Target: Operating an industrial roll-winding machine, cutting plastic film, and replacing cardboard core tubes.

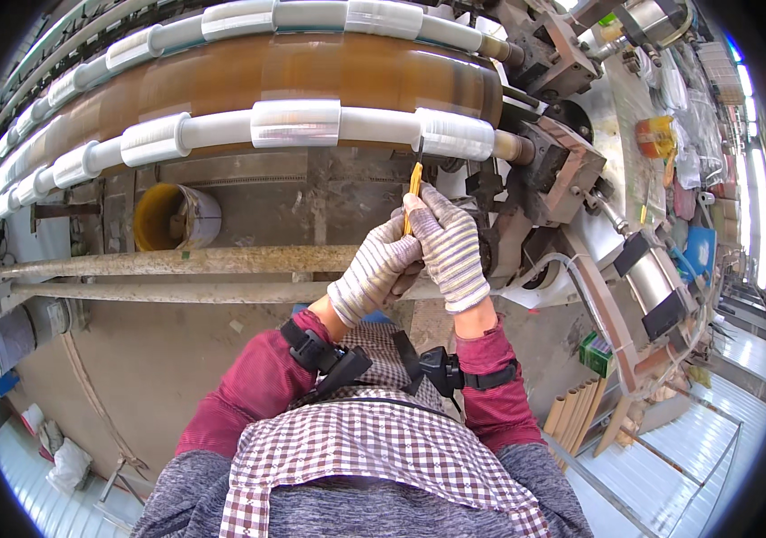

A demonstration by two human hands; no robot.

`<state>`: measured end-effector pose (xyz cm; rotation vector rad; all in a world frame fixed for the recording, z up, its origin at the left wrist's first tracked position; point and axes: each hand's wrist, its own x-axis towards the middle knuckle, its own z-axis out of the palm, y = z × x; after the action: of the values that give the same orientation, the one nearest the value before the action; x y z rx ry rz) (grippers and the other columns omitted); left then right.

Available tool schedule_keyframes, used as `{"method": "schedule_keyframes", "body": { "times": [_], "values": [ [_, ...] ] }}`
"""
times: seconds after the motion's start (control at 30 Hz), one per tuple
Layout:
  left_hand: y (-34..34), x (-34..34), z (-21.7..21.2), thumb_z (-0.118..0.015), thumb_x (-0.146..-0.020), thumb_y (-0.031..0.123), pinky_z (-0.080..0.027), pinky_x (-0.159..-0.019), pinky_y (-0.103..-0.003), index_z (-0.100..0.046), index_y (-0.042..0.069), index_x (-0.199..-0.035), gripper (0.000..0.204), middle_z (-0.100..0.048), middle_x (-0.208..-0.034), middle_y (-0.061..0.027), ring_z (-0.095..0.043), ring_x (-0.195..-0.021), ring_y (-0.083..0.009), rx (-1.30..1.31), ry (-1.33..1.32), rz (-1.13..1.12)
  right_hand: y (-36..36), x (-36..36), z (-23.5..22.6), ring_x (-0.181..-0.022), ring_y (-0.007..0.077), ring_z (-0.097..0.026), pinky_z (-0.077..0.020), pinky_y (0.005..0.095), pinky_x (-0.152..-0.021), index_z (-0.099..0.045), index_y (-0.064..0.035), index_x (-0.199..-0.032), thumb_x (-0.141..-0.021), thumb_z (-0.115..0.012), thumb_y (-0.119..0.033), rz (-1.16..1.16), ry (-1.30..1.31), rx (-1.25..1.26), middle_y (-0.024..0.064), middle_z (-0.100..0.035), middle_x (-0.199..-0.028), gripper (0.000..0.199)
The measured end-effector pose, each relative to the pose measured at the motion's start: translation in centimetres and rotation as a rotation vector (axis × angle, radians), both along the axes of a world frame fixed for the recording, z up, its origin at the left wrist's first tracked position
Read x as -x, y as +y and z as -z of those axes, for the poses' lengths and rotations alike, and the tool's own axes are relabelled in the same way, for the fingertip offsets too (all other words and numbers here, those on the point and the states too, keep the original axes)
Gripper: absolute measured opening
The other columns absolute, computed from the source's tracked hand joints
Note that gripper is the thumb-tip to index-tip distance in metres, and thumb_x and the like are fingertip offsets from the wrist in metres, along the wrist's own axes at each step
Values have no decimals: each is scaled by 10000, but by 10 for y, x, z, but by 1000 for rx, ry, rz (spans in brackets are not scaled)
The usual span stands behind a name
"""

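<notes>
Checked apron cloth [347,448] fills the near middle, with grey-brown floor [132,359] spreading to its left. Farther off, two pale pipes [203,262] run in from the left and pass behind the gloves, which hide part of their length. A yellow-and-white bucket [206,218] stands past them; what it holds is hard to make out. Beyond, a long near roller [385,125] bears white film rolls [295,123] before a brown roller [311,67].

The yellow tool [416,179] sits just near of the rightmost film roll; whether its dark tip touches it, I cannot tell. The right hand [452,251] has its grip closed on the tool; the left hand [372,269] bunches at the tool's near end, its hold hidden.

Open room is widest leftward; a machine frame [571,170] crowds the right.
</notes>
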<state>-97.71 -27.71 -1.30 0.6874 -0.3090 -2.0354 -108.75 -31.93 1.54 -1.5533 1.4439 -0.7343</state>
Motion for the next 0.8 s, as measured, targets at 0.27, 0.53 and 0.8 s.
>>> {"method": "schedule_keyframes", "body": {
  "times": [0.27,0.53,0.8],
  "values": [
    [-1,6,2,-607,-858,215,-239,-374,-169,-493,104,-1080,273,-441,-647,60,-330,-453,-12,-55,102,-25,-7,6,-2,-740,282,-618,-473,320,-697,-589,53,-1093,-883,-576,-273,-28,69,-82,228,-644,-875,388],
    [1,6,-1,-651,-835,344,-250,-401,-159,-503,163,-1129,375,-422,-670,80,-331,-493,-10,-23,34,-22,-6,0,-3,-613,177,-521,-444,300,-601,-615,22,-963,-888,-550,-245,-11,7,10,143,-588,-698,284],
    [68,-23,42,-607,-865,268,-296,-403,-178,-542,76,-927,211,-448,-646,49,-369,-487,-34,-77,-101,200,85,45,97,-803,220,-605,-476,322,-732,-618,-14,-1040,-907,-559,-282,-246,209,71,180,-636,-915,305]
  ]
}}
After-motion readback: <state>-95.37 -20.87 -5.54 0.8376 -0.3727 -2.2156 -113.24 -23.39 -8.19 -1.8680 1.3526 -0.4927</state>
